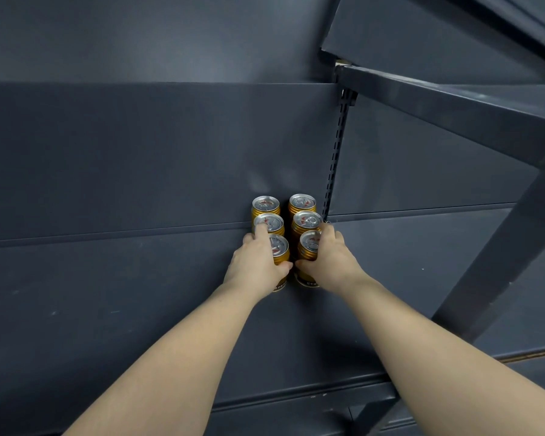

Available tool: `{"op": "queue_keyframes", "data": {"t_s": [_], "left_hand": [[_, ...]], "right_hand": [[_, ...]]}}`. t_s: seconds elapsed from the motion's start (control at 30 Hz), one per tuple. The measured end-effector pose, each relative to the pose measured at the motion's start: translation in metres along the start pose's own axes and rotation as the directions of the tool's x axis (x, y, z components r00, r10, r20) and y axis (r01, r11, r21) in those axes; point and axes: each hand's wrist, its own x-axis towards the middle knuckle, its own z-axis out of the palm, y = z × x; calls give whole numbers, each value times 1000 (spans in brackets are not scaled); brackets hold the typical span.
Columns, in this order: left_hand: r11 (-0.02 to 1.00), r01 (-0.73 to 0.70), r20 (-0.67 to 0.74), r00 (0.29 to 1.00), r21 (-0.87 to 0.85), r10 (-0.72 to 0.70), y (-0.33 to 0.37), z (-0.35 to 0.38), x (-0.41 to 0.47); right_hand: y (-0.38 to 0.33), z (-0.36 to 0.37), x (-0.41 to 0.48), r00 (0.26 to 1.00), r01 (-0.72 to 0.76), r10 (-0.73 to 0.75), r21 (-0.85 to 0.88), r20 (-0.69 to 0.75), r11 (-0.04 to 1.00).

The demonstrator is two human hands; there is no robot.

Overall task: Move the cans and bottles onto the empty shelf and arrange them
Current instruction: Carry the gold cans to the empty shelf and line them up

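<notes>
My left forearm (186, 341) and right forearm (422, 335) reach forward over the shelf (107, 294). My left hand (255, 262) wraps the front left can (279, 247), thumb curled round its side, with the forefinger laid on the lid of the middle left can (269, 223). My right hand (328, 259) clasps the front right can (309, 245) the same way, and the two thumbs nearly meet in the narrow gap between the rows. All six gold cans (302, 202) stand upright in two files of three, running back to the rear panel (139, 152), just beside the slotted upright (335, 152) (no bottles in sight). I judge the danger to be in the packing. A shove on the front pair would pass down each file and could tilt a can, and uneven pressure from my thumbs could skew the rows.
</notes>
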Motion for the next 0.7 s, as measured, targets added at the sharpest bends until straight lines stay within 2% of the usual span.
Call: {"op": "queue_keyframes", "data": {"t_s": [0.47,0.7], "left_hand": [[1000,-1,44,999,2,1,-3,-5,-8],[997,14,1,1000,74,-14,-12,-15,-34]], "right_hand": [[-1,-7,-6,1000,15,-15,-57,17,998],[2,-19,-31,999,36,-34,-95,19,995]]}}
